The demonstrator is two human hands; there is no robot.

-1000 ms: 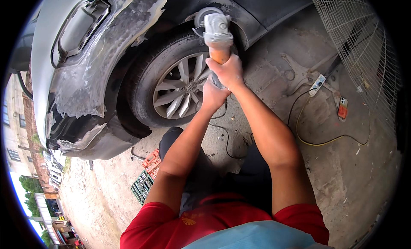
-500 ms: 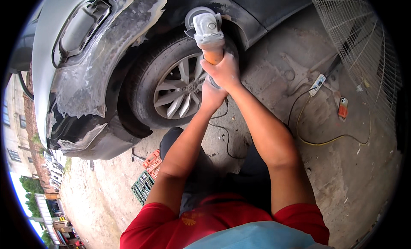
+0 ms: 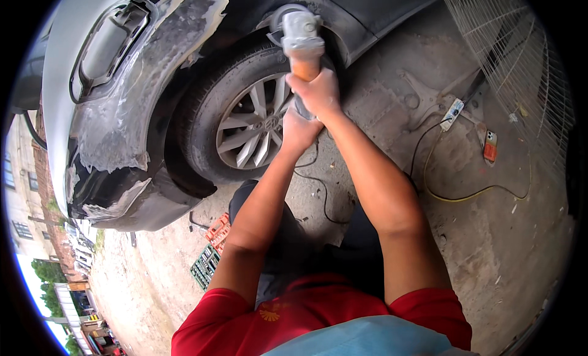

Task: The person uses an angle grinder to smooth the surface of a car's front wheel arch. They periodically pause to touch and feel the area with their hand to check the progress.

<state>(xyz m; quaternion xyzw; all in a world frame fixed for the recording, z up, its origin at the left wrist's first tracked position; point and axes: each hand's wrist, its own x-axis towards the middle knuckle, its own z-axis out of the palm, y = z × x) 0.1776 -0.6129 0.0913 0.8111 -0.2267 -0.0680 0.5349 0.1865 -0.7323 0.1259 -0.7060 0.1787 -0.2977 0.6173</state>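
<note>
An orange-bodied angle grinder (image 3: 304, 47), its head grey with dust, is held in both hands before the car. My right hand (image 3: 320, 94) wraps round the upper body, just below the grinder's head. Lower down, my left hand (image 3: 300, 129) grips the rear end of the tool. The grinder's round disc guard lies against the edge of the wheel arch (image 3: 327, 13), where the dark paint is sanded to pale grey. Directly below is the car wheel (image 3: 254, 120) with a silver spoked rim. My hands partly hide the tire's right side.
A scraped rear bumper (image 3: 116, 129) with pale filler patches is at left. A power strip (image 3: 452, 114), cables and a phone (image 3: 490, 148) lie on the dusty floor at right. A wire fan cage (image 3: 508, 62) stands far right. An open green socket set (image 3: 205, 267) lies left of my legs.
The grinder and both hands have shifted slightly right in the picture along the arch edge. The car appears a little further left and higher. My grip is the same.
</note>
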